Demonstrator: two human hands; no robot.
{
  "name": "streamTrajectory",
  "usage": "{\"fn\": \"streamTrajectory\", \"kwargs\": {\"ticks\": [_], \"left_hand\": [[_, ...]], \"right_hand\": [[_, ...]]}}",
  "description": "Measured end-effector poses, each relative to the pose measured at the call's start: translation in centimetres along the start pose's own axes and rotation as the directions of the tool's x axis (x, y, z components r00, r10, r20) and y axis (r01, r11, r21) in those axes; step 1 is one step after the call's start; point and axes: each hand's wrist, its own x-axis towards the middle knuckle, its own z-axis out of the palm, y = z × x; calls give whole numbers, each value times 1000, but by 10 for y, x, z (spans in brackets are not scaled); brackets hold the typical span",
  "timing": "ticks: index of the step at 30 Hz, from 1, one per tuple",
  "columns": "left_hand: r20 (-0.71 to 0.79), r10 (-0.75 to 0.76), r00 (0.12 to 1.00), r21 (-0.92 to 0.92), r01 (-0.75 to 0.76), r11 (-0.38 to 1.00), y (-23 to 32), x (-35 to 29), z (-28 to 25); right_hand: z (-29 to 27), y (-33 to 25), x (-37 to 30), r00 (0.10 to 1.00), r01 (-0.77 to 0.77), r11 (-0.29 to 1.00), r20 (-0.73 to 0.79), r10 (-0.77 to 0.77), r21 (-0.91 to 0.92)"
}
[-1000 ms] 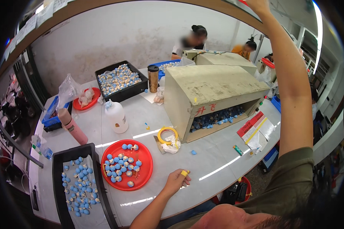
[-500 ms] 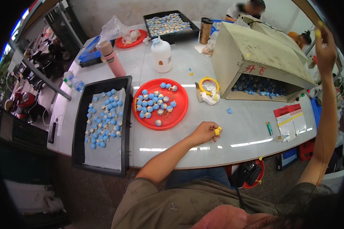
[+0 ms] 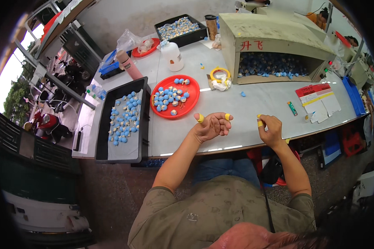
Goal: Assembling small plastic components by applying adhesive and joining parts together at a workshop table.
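My left hand [image 3: 214,126] is above the near edge of the table, palm up, fingers apart and loosely bent. Yellow tape wraps its thumb and a fingertip, and nothing lies in it. To its right, my right hand [image 3: 271,132] has finger and thumb drawn together in a pinch. Yellow wraps show at those fingertips too; whether anything small is between them I cannot make out. Closest to my left hand is a red round tray [image 3: 190,108] holding small blue-and-cream balls [image 3: 166,97]. Left of it stands a black tray [image 3: 144,137] with more such balls [image 3: 126,118] on a grey sheet.
A metal hood [image 3: 274,31] covers a heap of blue balls [image 3: 270,66]. Yellow tape rolls [image 3: 220,76], a green glue-stick-like tube [image 3: 292,108] and red-and-white cards [image 3: 316,97] lie on the table. A white bottle [image 3: 172,58], a pink flask [image 3: 129,66] and a filled black tray [image 3: 201,34] stand farther back.
My right hand has come down from high at the right to the table front. My left hand has turned palm up and opened its fingers. The view has shifted.
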Motion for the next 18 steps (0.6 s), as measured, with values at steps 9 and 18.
{"fn": "streamTrajectory", "kwargs": {"ticks": [9,18], "left_hand": [[-246,164,955,-202,-216,955,-28,-43,48],[-634,588,502,748,204,632,-18,-93,12]], "right_hand": [[20,18,-59,941,-334,934,99,323,126],[35,37,-63,810,-568,753,67,582,332]]}}
